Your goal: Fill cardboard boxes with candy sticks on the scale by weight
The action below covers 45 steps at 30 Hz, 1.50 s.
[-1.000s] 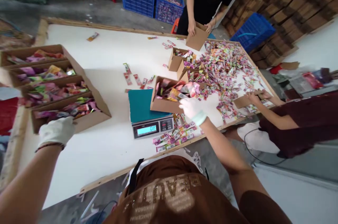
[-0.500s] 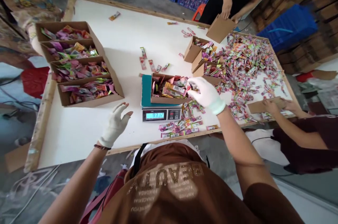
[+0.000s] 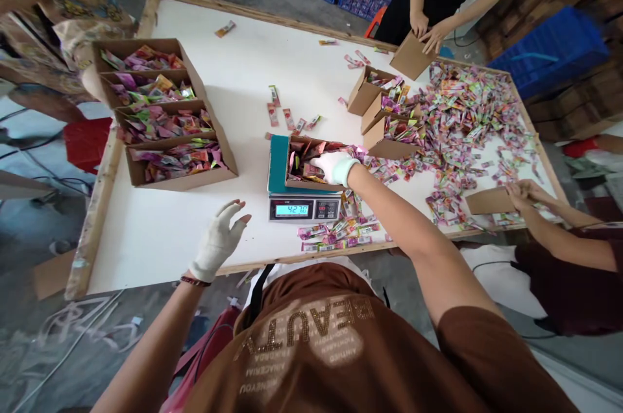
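Centre of the frame: a small cardboard box (image 3: pixel 311 166) full of bright candy packets sits on the teal plate of a scale (image 3: pixel 300 189), whose lit display faces the lower edge of the frame, toward the wearer, so it can be read while the hands work. The right hand (image 3: pixel 335 167), in a white glove, lies inside the box on top of the packets, fingers curled down among them; whether it pinches a packet I cannot tell. The left hand (image 3: pixel 219 239), also gloved, hovers over bare tabletop to the lower left of the scale, fingers spread, holding nothing. A small heap of loose packets (image 3: pixel 335 234) lies just below and right of the scale, close to the right hand's reach. At left of the frame, four long boxes (image 3: pixel 165 114) stand side by side, each filled with packets. On the right half of the white table (image 3: pixel 195 231) a wide spread of packets (image 3: pixel 462 121) surrounds three more small boxes (image 3: pixel 384 117). At the top, another person's hands (image 3: pixel 426 30) hold a cardboard piece; at right, a third person's hand (image 3: pixel 520 192) grips a flat box.
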Motion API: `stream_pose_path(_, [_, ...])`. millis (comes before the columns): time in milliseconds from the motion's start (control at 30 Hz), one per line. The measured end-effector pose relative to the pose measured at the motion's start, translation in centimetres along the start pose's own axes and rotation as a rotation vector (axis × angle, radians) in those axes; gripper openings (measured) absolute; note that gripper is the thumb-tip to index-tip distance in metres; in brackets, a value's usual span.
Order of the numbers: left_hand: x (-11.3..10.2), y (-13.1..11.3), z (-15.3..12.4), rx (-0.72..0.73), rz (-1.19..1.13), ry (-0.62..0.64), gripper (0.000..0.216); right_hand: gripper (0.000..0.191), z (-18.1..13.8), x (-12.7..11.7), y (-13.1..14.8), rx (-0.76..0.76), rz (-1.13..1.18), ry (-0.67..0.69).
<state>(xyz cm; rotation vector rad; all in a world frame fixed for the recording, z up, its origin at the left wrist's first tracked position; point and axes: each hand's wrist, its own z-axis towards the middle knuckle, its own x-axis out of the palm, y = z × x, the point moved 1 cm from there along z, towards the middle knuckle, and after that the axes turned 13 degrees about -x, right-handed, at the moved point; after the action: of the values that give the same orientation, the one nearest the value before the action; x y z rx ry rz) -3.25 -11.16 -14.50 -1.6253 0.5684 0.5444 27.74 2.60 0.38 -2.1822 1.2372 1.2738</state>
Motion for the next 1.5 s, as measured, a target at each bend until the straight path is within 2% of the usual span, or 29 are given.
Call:
stream_pose_path(100, [0.0, 0.9, -0.5, 0.017, -0.018, 0.003, 0.047, 0.037, -0.3, 0.1, -0.2, 0.011, 0.02, -0.06])
stream_pose_path(200, [0.2, 1.0, -0.3, 0.024, -0.017, 0.01, 0.046, 0.032, -2.7, -0.4, -1.0, 0.034, 0.032, -0.18])
stream_pose_path(367, [1.1, -0.5, 1.2, 0.053, -0.002, 0.034, 0.045, 0.033, -10.8, -1.3, -3.0, 0.148, 0.297, -0.652])
stream_pose_path(400, [1.2, -0.9, 1.7, 0.063, -0.004, 0.035, 0.044, 0.033, -12.7, -1.2, -3.6, 0.169, 0.336, -0.711])
stream_pose_path(433, [1.2, -1.4, 2.2, 0.079, -0.01, 0.025, 0.043, 0.034, -14.6, -0.9, -4.3, 0.199, 0.36, -0.742])
stream_pose_path(500, [0.6, -2.5, 3.4, 0.131, -0.028, -0.026, 0.041, 0.04, -18.0, 0.3, -6.0, 0.299, 0.366, -0.712])
stream_pose_path(600, [-1.7, -5.1, 5.4, 0.221, -0.038, -0.14, 0.036, 0.068, -20.6, 2.6, -8.3, 0.424, 0.313, -0.632])
stream_pose_path(667, [-3.5, -7.7, 6.6, 0.278, -0.04, -0.21, 0.03, 0.074, -20.3, 3.5, -8.7, 0.423, 0.322, -0.681])
stream_pose_path(767, [-5.3, -12.7, 7.9, 0.373, -0.062, -0.259, 0.024, 0.049, -16.7, 3.2, -7.0, 0.383, 0.344, -0.733])
stream_pose_path(833, [-5.3, -16.1, 8.5, 0.451, -0.079, -0.247, 0.023, 0.037, -13.2, 2.4, -5.0, 0.396, 0.25, -0.643])
stream_pose_path(900, [-4.3, -18.7, 8.8, 0.51, -0.092, -0.196, 0.022, 0.042, -9.7, 1.8, -3.4, 0.45, 0.106, -0.482])
stream_pose_path(967, [-2.4, -20.3, 8.9, 0.533, -0.048, -0.102, 0.025, 0.043, -7.1, 2.1, -2.7, 0.506, 0.011, -0.314])
stream_pose_path(1067, [1.3, -20.7, 8.6, 0.556, 0.232, 0.118, 0.028, 0.028, -5.8, 3.3, -3.0, 0.49, -0.039, -0.219])
stream_pose_path(1167, [4.7, -19.6, 7.9, 0.568, 0.565, 0.257, 0.023, 0.03, -7.0, 4.2, -3.8, 0.432, -0.07, -0.299])
stream_pose_path(1267, [6.4, -18.5, 7.3, 0.575, 0.667, 0.209, 0.031, 0.028, -8.2, 4.0, -4.2, 0.467, -0.095, -0.43])
stream_pose_path(1333, [6.8, -18.1, 7.1, 0.59, 0.668, 0.169, 0.032, 0.037, -7.9, 3.7, -4.3, 0.441, -0.122, -0.482])
stream_pose_path(1500, [6.6, -18.1, 7.7, 0.607, 0.664, 0.147, 0.031, 0.028, -5.9, 3.0, -5.1, 0.341, -0.132, -0.374])
